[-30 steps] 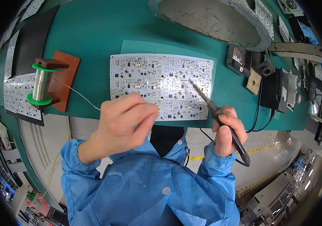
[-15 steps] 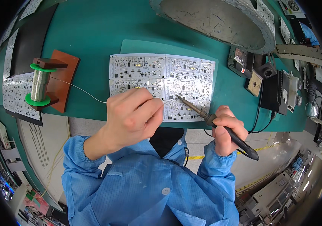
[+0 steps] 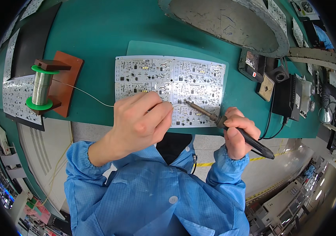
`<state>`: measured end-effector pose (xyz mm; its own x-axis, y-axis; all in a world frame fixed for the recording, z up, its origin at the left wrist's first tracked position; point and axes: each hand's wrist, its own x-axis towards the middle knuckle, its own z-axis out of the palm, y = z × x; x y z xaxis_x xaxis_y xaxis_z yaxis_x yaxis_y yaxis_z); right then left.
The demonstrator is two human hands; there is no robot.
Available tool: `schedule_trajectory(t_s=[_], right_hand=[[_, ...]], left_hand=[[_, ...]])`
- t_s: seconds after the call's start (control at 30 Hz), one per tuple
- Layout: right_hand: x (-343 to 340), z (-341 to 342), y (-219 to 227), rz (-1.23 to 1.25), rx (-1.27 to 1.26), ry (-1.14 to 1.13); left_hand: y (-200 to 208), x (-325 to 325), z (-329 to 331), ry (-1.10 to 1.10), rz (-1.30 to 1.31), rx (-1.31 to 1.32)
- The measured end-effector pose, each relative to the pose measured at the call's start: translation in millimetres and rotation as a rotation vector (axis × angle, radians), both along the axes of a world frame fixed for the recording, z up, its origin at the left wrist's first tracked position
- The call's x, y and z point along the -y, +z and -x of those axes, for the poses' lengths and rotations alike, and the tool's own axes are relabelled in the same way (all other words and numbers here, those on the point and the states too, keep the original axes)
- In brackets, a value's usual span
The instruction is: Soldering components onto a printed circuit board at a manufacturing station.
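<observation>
A white circuit board panel point(image 3: 144, 69), divided into sections with many small parts, lies on the green mat. My left hand point(image 3: 140, 118) is closed in a pinch on solder wire point(image 3: 93, 96), over the panel's lower left section. The wire runs back to a solder spool point(image 3: 42, 88) with green flanges. From my fingers its free end reaches right, close to the iron's tip. My right hand point(image 3: 239, 131) grips a soldering iron point(image 3: 203, 111) by its black handle. The iron's tip is at the panel's lower right section, though exact contact is too small to tell.
The spool sits on a reddish-brown stand point(image 3: 67, 88) at the left. Above the panel hangs a large round grey lamp or magnifier head point(image 3: 223, 23). At the right are a sponge tray point(image 3: 265, 87) and a black station box point(image 3: 288, 96) with cables. More boards point(image 3: 18, 98) lie far left.
The iron's handle end has swung slightly up and right with my right hand, while its tip stays at nearly the same spot. My left hand has shifted very slightly right.
</observation>
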<state>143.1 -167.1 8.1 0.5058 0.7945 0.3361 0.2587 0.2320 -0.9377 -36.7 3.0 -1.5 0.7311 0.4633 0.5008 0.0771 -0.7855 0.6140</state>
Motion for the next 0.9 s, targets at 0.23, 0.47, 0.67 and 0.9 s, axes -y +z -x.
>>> schedule_trajectory(t_s=[0.23, 0.47, 0.67, 0.9], right_hand=[[-3.3, -2.6, 2.6, 0.013, -0.028, 0.01], [-4.8, -3.2, 4.1, 0.019, -0.007, 0.011], [-0.6, 0.7, 8.8, 0.043, -0.053, -0.061], [-5.2, -0.5, 4.4, 0.01, -0.023, -0.064]], left_hand=[[0.1, 0.3, -0.7, 0.007, -0.009, -0.03], [0.4, -0.3, -0.9, 0.0, -0.009, -0.036], [-1.9, -1.4, 0.1, 0.037, -0.021, -0.006], [0.2, -2.2, -3.4, 0.015, -0.029, -0.05]])
